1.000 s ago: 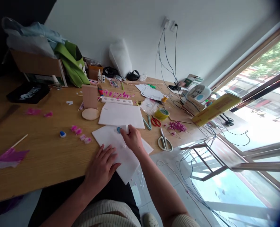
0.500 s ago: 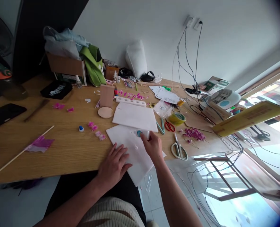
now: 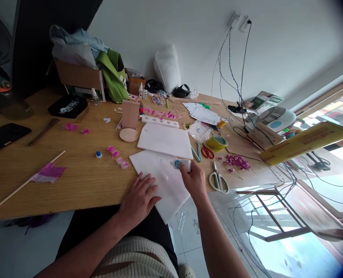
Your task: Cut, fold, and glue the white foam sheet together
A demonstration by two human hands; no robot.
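Note:
My right hand [image 3: 195,178] is closed around a small white glue bottle [image 3: 185,164] with a blue label, held tipped on its side over the white foam sheet [image 3: 166,193]. The bottle's nozzle end points left; I cannot tell whether it touches the sheet. A small whitish blob [image 3: 166,177] lies on the sheet below the bottle. My left hand [image 3: 139,199] lies flat with spread fingers on the sheet's left edge, holding nothing. A second white foam sheet [image 3: 165,139] lies just behind. Left of the sheets sit a blue-and-white cap [image 3: 98,154] and pink petal pieces [image 3: 117,157].
Right of the sheets lie white-handled scissors [image 3: 218,181], red-handled scissors [image 3: 208,151], yellow tape [image 3: 217,143] and purple flower bits [image 3: 237,162]. A wooden stick with purple paper [image 3: 48,172] lies at left. Behind stand a wooden block [image 3: 130,114] and a white holed strip [image 3: 160,121].
My right hand has moved a little to the right with the glue bottle, showing more of its label. My left hand has stayed on the foam sheet.

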